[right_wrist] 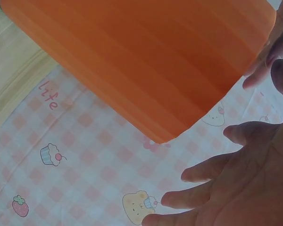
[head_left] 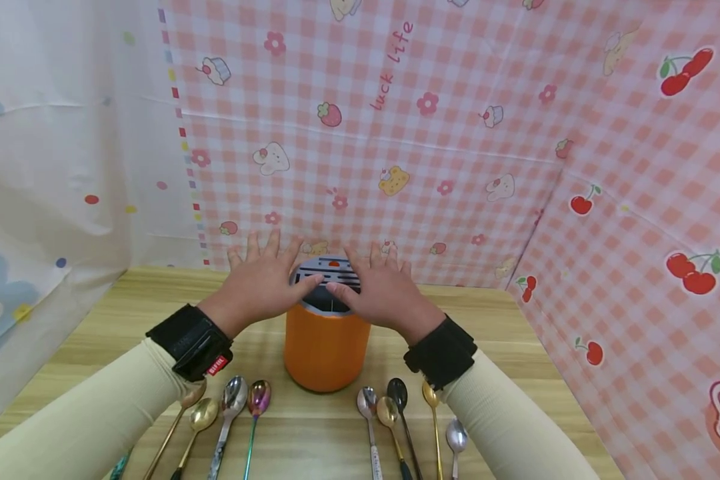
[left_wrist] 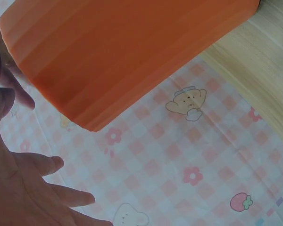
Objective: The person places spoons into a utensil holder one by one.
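An orange round container point(head_left: 327, 350) stands upright on the wooden table, its grey top point(head_left: 330, 303) cut with dark slots. Over the left side of that top my left hand point(head_left: 261, 283) is spread, fingers straight and thumb reaching across. The right hand point(head_left: 390, 290) mirrors it on the other side, the two thumbs close together above the slots. Both wrist views show the container's ribbed orange wall point(left_wrist: 132, 52) beside the outstretched fingers point(right_wrist: 205, 167). Neither hand holds anything. Parts of the top are hidden behind the hands.
Several spoons lie in front of the container to the left, among them a rainbow-coloured spoon point(head_left: 259, 398). Several more lie to the right, including a black spoon point(head_left: 398, 393) and a small silver spoon point(head_left: 457, 437). A pink checked cloth point(head_left: 360, 167) hangs behind the table.
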The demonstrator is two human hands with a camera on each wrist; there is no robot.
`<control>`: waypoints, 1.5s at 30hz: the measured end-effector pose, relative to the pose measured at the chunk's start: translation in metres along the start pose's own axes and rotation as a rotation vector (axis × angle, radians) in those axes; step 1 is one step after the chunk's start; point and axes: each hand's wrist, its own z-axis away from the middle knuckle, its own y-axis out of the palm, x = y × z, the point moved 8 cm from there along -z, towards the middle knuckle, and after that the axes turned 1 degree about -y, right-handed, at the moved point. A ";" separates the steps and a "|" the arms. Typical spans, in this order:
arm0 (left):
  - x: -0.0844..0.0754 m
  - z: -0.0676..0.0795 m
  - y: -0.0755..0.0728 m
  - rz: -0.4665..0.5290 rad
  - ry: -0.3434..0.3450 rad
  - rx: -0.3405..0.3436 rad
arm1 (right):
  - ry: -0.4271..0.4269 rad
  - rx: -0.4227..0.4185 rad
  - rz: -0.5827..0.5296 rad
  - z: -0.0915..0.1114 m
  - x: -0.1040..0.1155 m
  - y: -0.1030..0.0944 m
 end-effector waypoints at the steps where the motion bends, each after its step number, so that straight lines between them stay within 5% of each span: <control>1: 0.000 0.000 0.000 -0.002 -0.001 0.001 | -0.001 0.000 0.001 0.000 0.000 0.000; 9: 0.000 0.005 -0.004 -0.007 0.003 0.021 | -0.056 -0.013 0.002 0.005 0.013 -0.006; 15: -0.007 0.023 -0.033 -0.050 0.072 -0.073 | -0.153 -0.074 0.039 0.027 0.049 -0.027; 19: -0.012 0.045 -0.055 -0.039 0.126 -0.155 | -0.304 -0.192 0.086 0.043 0.082 -0.041; 22: -0.011 0.063 -0.052 0.009 0.132 -0.119 | -0.432 -0.233 0.050 0.054 0.104 -0.037; 26: -0.004 0.083 -0.021 0.071 0.135 0.022 | -0.498 -0.145 -0.027 0.063 0.121 -0.008; 30: 0.007 0.102 0.030 0.106 0.118 0.171 | -0.489 -0.019 -0.044 0.060 0.127 0.040; 35: 0.016 0.135 0.094 0.145 0.112 0.281 | -0.437 0.139 -0.063 0.052 0.126 0.107; 39: 0.017 0.159 0.130 0.219 0.100 0.345 | -0.341 0.272 -0.091 0.046 0.120 0.155; 45: 0.023 0.178 0.160 0.278 -0.098 0.392 | -0.170 0.372 -0.155 0.043 0.111 0.195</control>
